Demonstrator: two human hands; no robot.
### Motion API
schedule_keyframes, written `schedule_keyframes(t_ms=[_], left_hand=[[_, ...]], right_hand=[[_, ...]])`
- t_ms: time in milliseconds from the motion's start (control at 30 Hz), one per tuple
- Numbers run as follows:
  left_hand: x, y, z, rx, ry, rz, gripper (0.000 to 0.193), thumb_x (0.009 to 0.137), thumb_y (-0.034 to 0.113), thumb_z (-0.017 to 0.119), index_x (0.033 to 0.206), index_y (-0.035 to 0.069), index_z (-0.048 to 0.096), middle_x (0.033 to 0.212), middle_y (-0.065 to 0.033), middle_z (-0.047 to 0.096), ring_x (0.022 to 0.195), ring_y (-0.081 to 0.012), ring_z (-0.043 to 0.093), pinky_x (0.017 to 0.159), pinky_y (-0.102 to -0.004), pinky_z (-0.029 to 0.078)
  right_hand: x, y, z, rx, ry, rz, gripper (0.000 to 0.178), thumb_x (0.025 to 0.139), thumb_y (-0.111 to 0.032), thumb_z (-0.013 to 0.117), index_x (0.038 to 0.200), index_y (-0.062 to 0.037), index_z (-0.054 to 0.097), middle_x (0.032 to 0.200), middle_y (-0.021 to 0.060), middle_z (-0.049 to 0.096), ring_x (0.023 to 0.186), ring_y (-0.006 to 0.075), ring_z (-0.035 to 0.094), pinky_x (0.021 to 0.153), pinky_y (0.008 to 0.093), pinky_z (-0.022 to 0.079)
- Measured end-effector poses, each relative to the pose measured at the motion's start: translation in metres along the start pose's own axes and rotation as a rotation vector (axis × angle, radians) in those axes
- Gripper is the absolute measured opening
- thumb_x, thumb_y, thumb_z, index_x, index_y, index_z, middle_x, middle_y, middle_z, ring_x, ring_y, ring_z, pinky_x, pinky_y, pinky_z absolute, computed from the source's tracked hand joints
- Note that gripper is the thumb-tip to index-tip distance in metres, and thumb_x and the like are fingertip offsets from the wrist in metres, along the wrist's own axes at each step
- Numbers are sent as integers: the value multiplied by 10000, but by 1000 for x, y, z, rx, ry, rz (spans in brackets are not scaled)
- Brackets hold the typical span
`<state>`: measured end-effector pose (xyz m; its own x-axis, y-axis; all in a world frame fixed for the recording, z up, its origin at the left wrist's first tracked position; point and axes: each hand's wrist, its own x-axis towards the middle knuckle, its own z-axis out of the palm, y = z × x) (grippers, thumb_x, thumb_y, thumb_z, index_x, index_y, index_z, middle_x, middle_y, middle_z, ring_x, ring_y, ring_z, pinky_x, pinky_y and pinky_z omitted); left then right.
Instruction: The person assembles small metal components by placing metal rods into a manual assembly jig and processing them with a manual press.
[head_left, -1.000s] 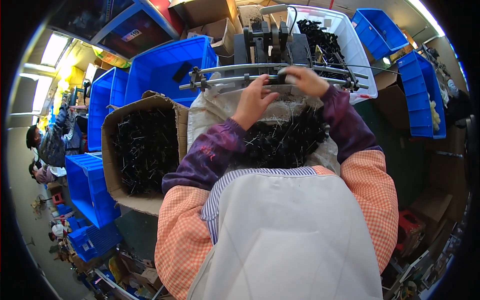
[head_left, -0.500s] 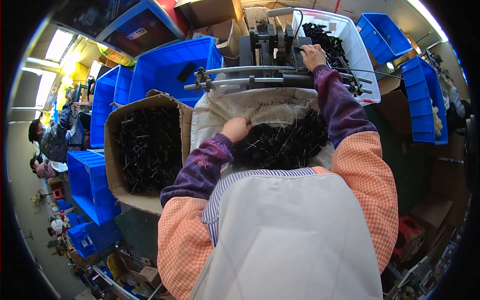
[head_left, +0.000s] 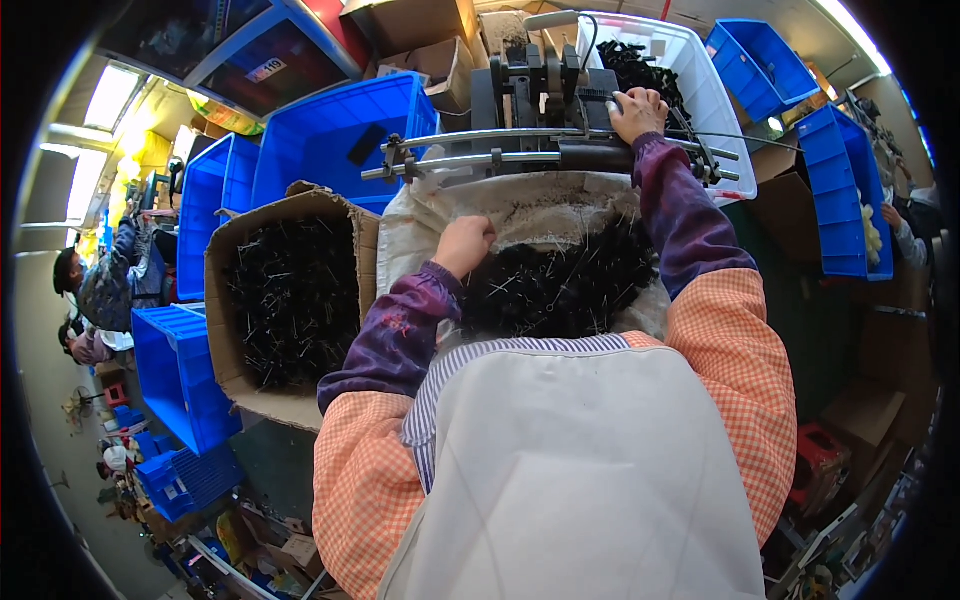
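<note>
My left hand (head_left: 466, 246) is closed, its fingers curled, above the far left edge of a heap of small black parts (head_left: 560, 285). Whether it holds one of them is hidden. The heap, with thin pale pins sticking out, lies on a white woven sack (head_left: 405, 232) right in front of me. Farther out, my right hand (head_left: 638, 113) has its fingers curled at the right side of a dark bench machine (head_left: 545, 95), beside a ribbed black block. What those fingers grip is too small to make out. Two metal rods (head_left: 470, 162) run across the machine's near side.
On the left stands a cardboard box (head_left: 367, 250) full of similar pinned parts. Blue bins (head_left: 300, 125) stand behind it. A white bin (head_left: 715, 90) with black pieces is beyond my right hand. More blue bins (head_left: 840, 190) stand at right. Other people work at both sides.
My right hand has shifted slightly to the right along the machine. My left hand has moved a little away from me and left. The whole view has tilted slightly.
</note>
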<state>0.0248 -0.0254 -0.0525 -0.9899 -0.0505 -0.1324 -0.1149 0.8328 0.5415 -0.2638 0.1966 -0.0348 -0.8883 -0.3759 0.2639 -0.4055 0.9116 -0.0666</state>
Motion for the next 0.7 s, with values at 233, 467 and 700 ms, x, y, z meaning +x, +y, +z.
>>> schedule_keyframes(t_ms=[233,467,700], left_hand=[[11,37,-33,15,132,109,119,764,166,590,793,54,618,830,-141,606,835,-329,573,717,-417,458],[15,65,-47,21,229,112,178,768,124,614,911,29,564,838,-146,616,824,-314,589,712,-388,463],[11,65,-67,-388,246,20,185,769,110,645,909,42,544,742,-124,607,693,-256,602,630,-329,468]], right_hand=[[0,-29,6,39,-74,53,352,809,-386,524,1006,-118,636,1068,79,523,1076,265,388,905,421,265],[-1,-78,8,37,-49,5,287,844,-286,471,1008,-110,627,1084,93,535,1101,269,393,923,433,247],[-1,-44,6,-7,-36,-26,276,827,-288,474,994,-134,631,1065,89,558,1077,263,423,903,442,258]])
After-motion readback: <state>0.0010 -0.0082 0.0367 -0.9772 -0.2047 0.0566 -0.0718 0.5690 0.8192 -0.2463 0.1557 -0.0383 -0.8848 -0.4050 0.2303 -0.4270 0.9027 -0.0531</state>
